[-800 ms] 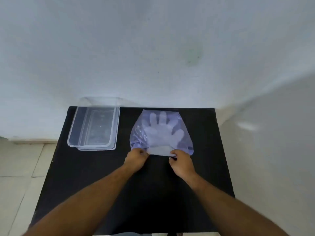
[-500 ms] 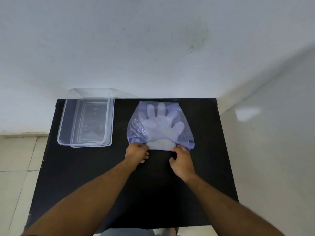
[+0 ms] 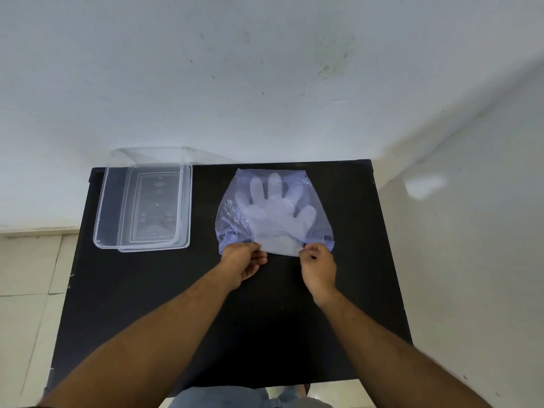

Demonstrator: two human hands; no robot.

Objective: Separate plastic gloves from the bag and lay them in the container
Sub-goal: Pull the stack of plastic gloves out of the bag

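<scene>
Black table (image 3: 147, 304) pushed up against a white wall (image 3: 265, 83), far edge right at the wall, right edge close to another wall face. Pale tiled floor (image 3: 26, 275) off the left side.

Clear plastic container (image 3: 101, 213) parked in the far-left corner, long side running near-to-far, far end poking slightly past the table's far edge. Nothing visible inside it. Dark bare strip between its right wall and the bag, so the two sit apart.

Purple-tinted see-through bag (image 3: 321, 219) lying flat, far-centre of the table, top edge nearly at the far edge. Plastic gloves (image 3: 276, 213) showing through it, fingers fanned toward the wall, cuff end sticking out of the bag's near opening, pale and flat. Left side of the bag a bit crinkled.

Left hand (image 3: 243, 262) at the near-left corner of the opening, fingers curled, thumb and fingertips closed on the plastic edge there. Right hand (image 3: 319, 267) at the near-right corner, thumb and forefinger pinching the plastic too. Can't really tell whether either pinch has the bag layer, the glove cuff, or both. Hands set apart, cuff stretched flat between them.

Plenty of bare black surface near side of the hands, both forearms crossing over it. Open stretch on the left below the container too. Less room on the right, between bag and table edge.
</scene>
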